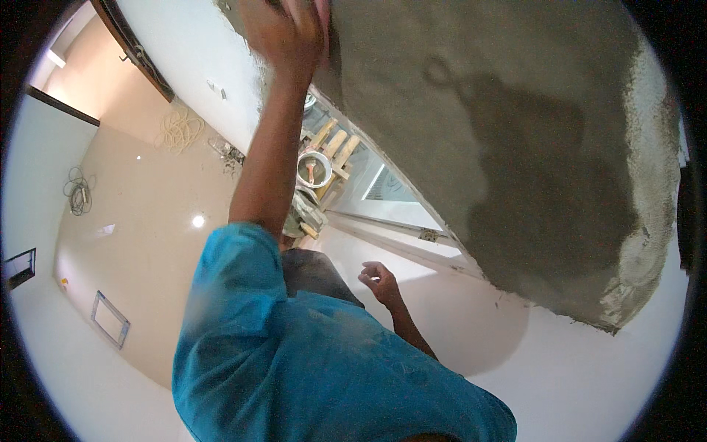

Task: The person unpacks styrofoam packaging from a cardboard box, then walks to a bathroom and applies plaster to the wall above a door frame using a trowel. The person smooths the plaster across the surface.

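Observation:
My left hand [283,33] is raised to the wet grey plaster [412,140] on the wall, its bent fingers partly cut off by the upper edge. A dark strip lies beside them; whether it is a tool or a shadow is unclear, so what the fingers grip cannot be made out. Lower down, my right hand [379,281] hangs in front of my body, away from the plaster. Its fingers are loosely curled and apart, with nothing visible in them. My shadow falls across the plaster.
Below stands a white bucket [314,170] with a brush [311,171] in it, among wooden pieces [345,151]. Coiled cable [179,129] and a dark coil [78,193] lie on the tiled floor [158,243], along with a rectangular frame [110,319]. A white door or window frame [398,206] adjoins the plaster.

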Action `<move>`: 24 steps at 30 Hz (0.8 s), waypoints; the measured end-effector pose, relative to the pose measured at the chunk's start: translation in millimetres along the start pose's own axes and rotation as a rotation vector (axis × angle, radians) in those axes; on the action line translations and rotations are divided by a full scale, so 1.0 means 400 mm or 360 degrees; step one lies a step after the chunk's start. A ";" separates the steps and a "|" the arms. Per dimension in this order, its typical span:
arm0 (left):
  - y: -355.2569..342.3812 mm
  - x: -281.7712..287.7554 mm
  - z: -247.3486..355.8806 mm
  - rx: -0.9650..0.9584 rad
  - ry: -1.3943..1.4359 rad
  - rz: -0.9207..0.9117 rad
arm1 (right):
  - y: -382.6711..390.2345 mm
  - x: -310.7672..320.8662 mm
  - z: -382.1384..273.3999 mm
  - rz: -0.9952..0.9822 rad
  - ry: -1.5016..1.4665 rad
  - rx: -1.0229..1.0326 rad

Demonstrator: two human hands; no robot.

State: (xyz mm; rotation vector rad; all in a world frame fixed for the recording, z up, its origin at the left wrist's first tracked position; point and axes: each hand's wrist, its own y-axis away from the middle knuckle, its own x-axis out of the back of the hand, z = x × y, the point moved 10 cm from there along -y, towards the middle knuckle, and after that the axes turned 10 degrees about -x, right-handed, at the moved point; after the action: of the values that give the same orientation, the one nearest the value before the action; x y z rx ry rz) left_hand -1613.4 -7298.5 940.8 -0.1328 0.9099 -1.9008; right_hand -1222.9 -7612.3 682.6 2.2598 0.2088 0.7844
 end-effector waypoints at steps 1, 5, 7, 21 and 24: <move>0.008 0.001 0.020 -0.0043 -0.0072 0.0038 | 0.000 -0.008 0.001 -0.0046 -0.0034 -0.0013; 0.143 0.010 0.125 -0.0261 0.0052 0.0062 | 0.010 -0.019 0.000 -0.0109 0.0033 0.0001; 0.194 0.012 0.040 0.0007 0.0251 -0.0079 | 0.013 -0.015 0.006 -0.0108 0.0078 -0.0022; 0.228 -0.049 0.048 0.0444 0.0613 0.0261 | 0.010 0.018 0.052 -0.0020 -0.0249 -0.0131; 0.236 -0.089 0.271 -0.0240 0.0617 -0.0259 | 0.008 0.014 0.043 -0.0077 -0.0198 -0.0172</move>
State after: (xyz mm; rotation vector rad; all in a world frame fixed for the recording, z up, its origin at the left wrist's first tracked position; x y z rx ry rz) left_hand -1477.0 -7349.4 967.6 0.0782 1.3385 -2.0456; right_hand -1208.4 -7622.5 677.9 2.1846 0.1580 0.6129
